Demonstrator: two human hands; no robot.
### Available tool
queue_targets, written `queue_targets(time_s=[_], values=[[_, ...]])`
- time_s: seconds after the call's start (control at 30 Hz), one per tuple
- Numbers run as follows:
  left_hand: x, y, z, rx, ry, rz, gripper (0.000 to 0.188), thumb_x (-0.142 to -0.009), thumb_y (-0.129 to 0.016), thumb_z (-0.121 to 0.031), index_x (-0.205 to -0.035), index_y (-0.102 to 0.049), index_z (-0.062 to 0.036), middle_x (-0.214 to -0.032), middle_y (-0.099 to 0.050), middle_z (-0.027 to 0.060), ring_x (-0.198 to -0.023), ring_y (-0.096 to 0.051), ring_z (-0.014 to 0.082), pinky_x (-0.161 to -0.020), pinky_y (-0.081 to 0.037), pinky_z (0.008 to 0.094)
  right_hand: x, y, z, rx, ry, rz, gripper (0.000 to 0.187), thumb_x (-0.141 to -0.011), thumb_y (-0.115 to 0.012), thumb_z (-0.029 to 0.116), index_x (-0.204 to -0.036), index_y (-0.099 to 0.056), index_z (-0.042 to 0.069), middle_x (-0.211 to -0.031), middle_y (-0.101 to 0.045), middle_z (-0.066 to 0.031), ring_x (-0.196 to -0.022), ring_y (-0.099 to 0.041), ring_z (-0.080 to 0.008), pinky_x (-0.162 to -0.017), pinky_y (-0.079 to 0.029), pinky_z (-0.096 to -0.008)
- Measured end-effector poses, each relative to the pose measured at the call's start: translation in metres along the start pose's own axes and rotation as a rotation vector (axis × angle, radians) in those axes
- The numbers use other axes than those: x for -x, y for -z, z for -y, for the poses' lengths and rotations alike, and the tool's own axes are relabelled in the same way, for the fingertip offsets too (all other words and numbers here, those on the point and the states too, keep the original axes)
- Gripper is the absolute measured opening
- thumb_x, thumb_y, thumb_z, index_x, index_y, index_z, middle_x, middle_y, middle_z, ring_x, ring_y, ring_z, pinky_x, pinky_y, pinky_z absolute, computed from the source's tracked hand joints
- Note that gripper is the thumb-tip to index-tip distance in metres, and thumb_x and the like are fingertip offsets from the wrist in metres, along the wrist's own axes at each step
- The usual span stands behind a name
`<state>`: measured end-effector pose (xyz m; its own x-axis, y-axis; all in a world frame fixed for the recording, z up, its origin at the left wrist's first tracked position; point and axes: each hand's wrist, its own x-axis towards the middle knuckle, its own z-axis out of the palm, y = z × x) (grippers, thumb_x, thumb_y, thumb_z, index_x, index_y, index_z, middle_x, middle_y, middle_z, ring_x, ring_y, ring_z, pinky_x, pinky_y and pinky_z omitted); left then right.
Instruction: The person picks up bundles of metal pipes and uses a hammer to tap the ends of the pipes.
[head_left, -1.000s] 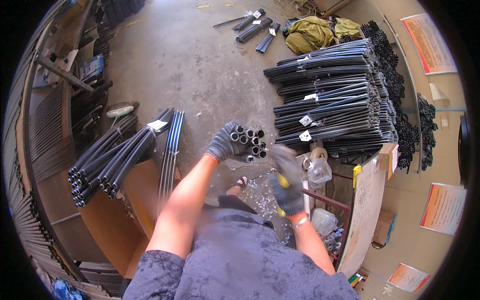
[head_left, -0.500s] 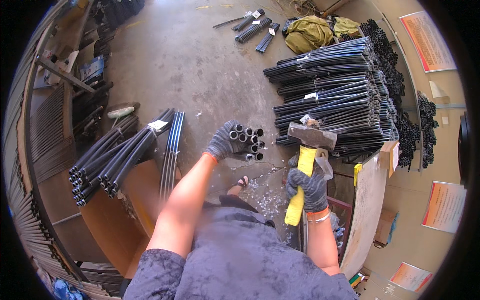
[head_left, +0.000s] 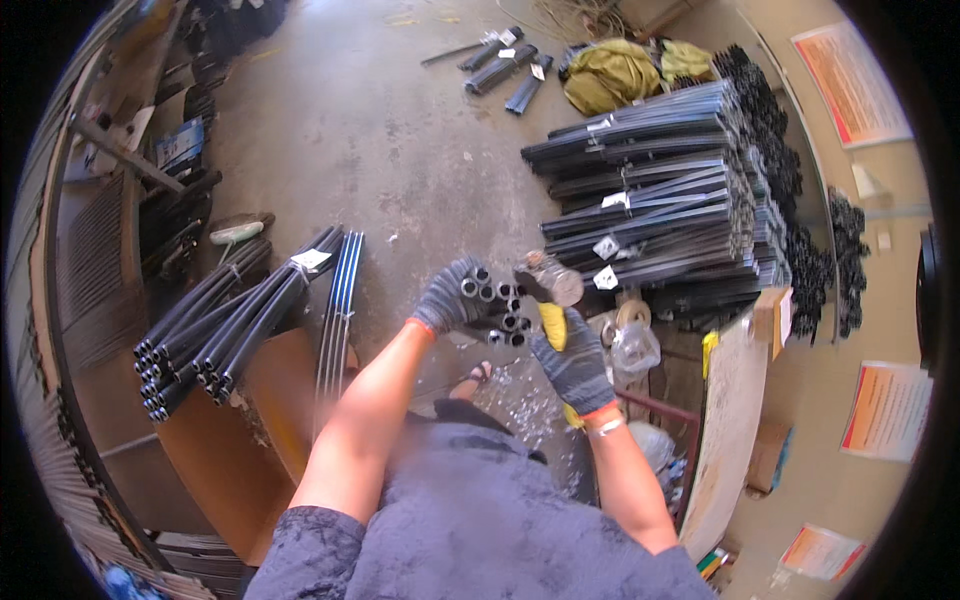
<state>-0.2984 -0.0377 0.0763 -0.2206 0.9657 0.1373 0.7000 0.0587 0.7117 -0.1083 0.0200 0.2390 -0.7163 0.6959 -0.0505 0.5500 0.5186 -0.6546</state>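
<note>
My left hand (head_left: pixel 447 296), in a grey knit glove, is closed round the upper end of a bundle of black tubes (head_left: pixel 511 322) standing on end. Their round open mouths point up at me, at slightly uneven heights. In my right hand (head_left: pixel 577 362), also gloved, is a hammer (head_left: pixel 552 277) gripped by its yellow-wrapped handle. Its worn head is tilted, just beyond and to the right of the tube ends. Whether the head touches them I cannot tell. The lower part of the bundle is hidden.
Tied black tubes (head_left: pixel 262 310) lean over a brown cardboard sheet (head_left: pixel 215 440) on the left, beside several thin shiny rods (head_left: pixel 340 305). A tall stack of tube bundles (head_left: pixel 640 190) lies at right. Below it are a clear plastic bag (head_left: pixel 634 347) and a board (head_left: pixel 735 420).
The hammer has swung left and turned, its head now near the tube bundle instead of over the stack's edge. My right hand moved left and up with it. My left hand keeps its hold.
</note>
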Motion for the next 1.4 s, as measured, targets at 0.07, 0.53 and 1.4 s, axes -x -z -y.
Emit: queue_targets(time_s=[0.07, 0.53, 1.4], values=[[0.012, -0.005, -0.003, 0.419, 0.177, -0.139, 0.041, -0.065, -0.082, -0.031, -0.092, -0.06, -0.0093, -0.087, -0.06, 0.0096, -0.081, -0.059, 0.0265, -0.076, -0.049, 0.0343, -0.013, 0.022, 0.032, -0.211, 0.053, -0.102, 0.033, -0.079, -0.073, 0.012, -0.106, -0.058, 0.001, -0.083, -0.064, -0.0093, -0.073, -0.061, -0.0208, -0.067, -0.049, -0.0321], [0.014, -0.003, 0.001, 0.248, 0.155, -0.139, 0.038, -0.066, -0.082, -0.031, -0.088, -0.06, -0.0091, -0.085, -0.06, 0.0086, -0.079, -0.059, 0.0249, -0.074, -0.05, 0.034, -0.013, 0.022, 0.059, -0.207, -0.026, -0.036, 0.032, -0.079, -0.074, 0.012, -0.103, -0.058, 0.0, -0.08, -0.062, -0.0104, -0.069, -0.059, -0.0201, -0.063, -0.048, -0.0309], [0.008, 0.005, -0.029, 0.323, 0.327, 0.072, 0.058, -0.062, -0.081, -0.039, -0.107, -0.059, -0.0096, -0.106, -0.063, 0.0132, -0.098, -0.06, 0.0304, -0.088, -0.048, 0.0377, -0.013, 0.005, 0.076, -0.225, 0.017, 0.002, 0.029, -0.081, -0.074, 0.015, -0.102, -0.059, 0.001, -0.08, -0.062, -0.0047, -0.07, -0.057, -0.0131, -0.064, -0.048, -0.0287]])
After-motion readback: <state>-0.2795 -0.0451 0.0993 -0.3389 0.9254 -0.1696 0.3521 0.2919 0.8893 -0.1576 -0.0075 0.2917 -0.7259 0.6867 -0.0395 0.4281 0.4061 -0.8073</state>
